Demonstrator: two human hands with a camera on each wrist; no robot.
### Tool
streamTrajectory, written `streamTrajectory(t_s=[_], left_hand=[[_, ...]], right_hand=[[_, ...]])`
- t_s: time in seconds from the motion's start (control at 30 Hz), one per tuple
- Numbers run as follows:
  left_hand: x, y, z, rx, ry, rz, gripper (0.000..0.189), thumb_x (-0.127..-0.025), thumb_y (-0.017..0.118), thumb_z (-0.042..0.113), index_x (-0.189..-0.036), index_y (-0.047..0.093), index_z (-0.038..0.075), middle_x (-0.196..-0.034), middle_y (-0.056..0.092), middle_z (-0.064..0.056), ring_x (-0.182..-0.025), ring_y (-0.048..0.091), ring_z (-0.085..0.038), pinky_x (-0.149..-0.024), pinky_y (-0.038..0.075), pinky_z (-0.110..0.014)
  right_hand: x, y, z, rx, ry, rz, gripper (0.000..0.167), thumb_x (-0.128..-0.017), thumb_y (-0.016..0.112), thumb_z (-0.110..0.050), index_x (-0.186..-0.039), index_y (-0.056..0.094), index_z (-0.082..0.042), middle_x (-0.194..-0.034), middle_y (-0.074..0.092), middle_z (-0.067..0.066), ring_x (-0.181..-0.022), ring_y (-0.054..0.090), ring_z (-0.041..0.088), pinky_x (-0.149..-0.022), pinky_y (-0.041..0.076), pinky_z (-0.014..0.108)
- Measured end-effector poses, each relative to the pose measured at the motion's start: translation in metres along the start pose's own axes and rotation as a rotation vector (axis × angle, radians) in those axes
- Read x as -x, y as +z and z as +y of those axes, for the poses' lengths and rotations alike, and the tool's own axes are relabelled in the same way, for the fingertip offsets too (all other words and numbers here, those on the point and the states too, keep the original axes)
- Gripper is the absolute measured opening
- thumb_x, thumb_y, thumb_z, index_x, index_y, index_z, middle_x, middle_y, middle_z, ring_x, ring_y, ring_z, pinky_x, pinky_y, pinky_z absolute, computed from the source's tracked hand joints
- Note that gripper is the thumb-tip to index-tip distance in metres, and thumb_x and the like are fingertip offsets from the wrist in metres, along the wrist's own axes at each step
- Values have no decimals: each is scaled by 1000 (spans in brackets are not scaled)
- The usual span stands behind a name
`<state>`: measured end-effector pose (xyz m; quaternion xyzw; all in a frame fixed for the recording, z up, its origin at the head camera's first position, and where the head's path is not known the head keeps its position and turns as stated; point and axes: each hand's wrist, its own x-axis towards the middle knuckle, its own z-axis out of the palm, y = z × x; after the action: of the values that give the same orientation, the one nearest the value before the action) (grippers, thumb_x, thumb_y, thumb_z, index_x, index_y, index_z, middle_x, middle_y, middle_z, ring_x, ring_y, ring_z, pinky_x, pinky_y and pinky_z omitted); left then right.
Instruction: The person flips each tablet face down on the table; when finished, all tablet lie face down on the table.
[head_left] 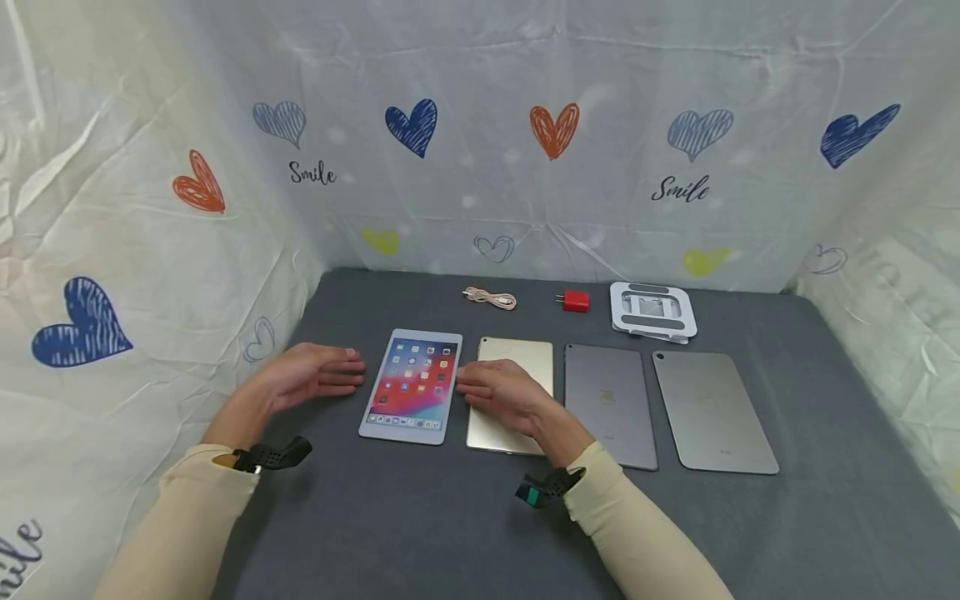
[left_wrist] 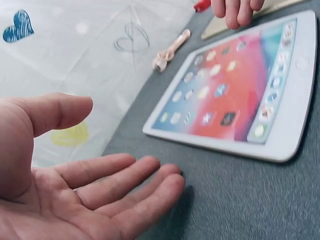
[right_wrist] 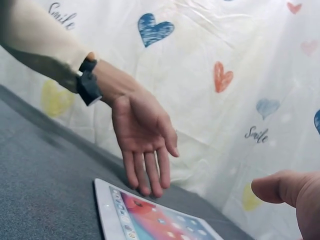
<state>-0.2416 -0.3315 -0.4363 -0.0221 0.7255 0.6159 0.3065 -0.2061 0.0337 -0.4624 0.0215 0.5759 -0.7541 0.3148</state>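
Note:
A white tablet (head_left: 412, 387) lies face up, its screen lit with app icons. Just left of it, my left hand (head_left: 315, 375) is held with straight fingers and nothing in it; in the left wrist view its palm (left_wrist: 65, 200) faces the tablet across a gap. My right hand (head_left: 504, 393) is at the tablet's right side, over a gold tablet (head_left: 534, 357) that lies face down. Its fingers look straight and hold nothing; whether they touch the white tablet's edge I cannot tell. In the right wrist view only the thumb (right_wrist: 280, 187) of this hand shows.
Right of the gold tablet lie a dark grey tablet (head_left: 611, 400) and a silver tablet (head_left: 716, 408), both backs up. Along the back are a coiled cable (head_left: 491, 298), a red charger plug (head_left: 576, 301) and a white folded stand (head_left: 652, 311). Heart-printed cloth (head_left: 480, 192) walls the table.

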Motion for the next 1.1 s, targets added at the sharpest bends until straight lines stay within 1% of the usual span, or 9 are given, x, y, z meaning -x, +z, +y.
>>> streamTrajectory(t_s=[0.2, 0.3, 0.37, 0.47, 0.63, 0.8, 0.9, 1.0, 1.1], left_hand=[[-6, -1, -10, 21, -22, 24, 65, -116, 56, 26, -161, 33, -14, -164, 45, -35, -123, 73, -22, -114, 59, -46], [-10, 3, -12, 38, -34, 25, 62, -116, 58, 27, -159, 38, -13, -161, 50, -33, -122, 74, -24, -112, 61, -47], [-11, 7, -13, 32, -40, 19, 61, -115, 59, 28, -158, 41, -12, -160, 52, -32, -123, 74, -26, -111, 61, -48], [-13, 13, -14, 17, -47, 34, 57, -116, 58, 27, -157, 44, -11, -159, 53, -31, -122, 74, -26, -109, 62, -47], [-15, 18, -13, -9, -35, 60, 56, -117, 56, 27, -156, 46, -12, -157, 54, -32, -120, 75, -26, -106, 64, -46], [-19, 24, -9, -18, -45, 63, 56, -116, 56, 28, -154, 49, -13, -153, 58, -30, -118, 75, -27, -104, 65, -47], [-22, 28, -6, -20, -53, 58, 54, -117, 55, 28, -153, 49, -13, -153, 58, -30, -119, 75, -29, -104, 65, -48], [-26, 34, -4, -8, -52, 46, 54, -117, 53, 27, -153, 49, -13, -155, 57, -31, -122, 74, -32, -104, 65, -49], [-31, 44, -1, 7, -49, 25, 54, -117, 53, 27, -153, 49, -13, -155, 57, -32, -123, 73, -34, -105, 64, -50]], right_hand=[[-4, 2, 6, -2, 4, -11, 55, -111, 63, -21, -155, 52, 10, -164, 53, 23, -152, 52, 34, -134, 38, 48], [-6, 3, 8, 1, -9, -19, 56, -112, 61, -22, -156, 50, 10, -164, 53, 24, -153, 51, 36, -134, 37, 49], [-6, 3, 9, -4, -14, -12, 56, -113, 59, -24, -157, 49, 10, -164, 53, 24, -154, 51, 37, -134, 36, 50], [-7, 3, 10, -29, -8, 7, 57, -114, 55, -24, -159, 44, 10, -164, 51, 26, -155, 50, 39, -134, 36, 50], [-8, 2, 10, -69, 2, 32, 59, -116, 49, -27, -161, 40, 9, -165, 49, 27, -156, 48, 40, -135, 35, 50], [-7, 1, 6, -105, 9, 50, 62, -112, 53, -29, -160, 39, 8, -165, 47, 28, -156, 47, 40, -135, 34, 50], [-6, -2, 2, -123, -6, 63, 66, -111, 54, -30, -161, 36, 8, -164, 46, 29, -155, 48, 41, -135, 35, 50], [-5, -4, -2, -141, -20, 72, 69, -109, 55, -32, -161, 34, 6, -161, 47, 27, -150, 52, 40, -134, 37, 50], [-5, -8, -5, -148, -27, 51, 65, -108, 53, -34, -160, 38, 3, -157, 49, 24, -141, 56, 37, -132, 40, 51]])
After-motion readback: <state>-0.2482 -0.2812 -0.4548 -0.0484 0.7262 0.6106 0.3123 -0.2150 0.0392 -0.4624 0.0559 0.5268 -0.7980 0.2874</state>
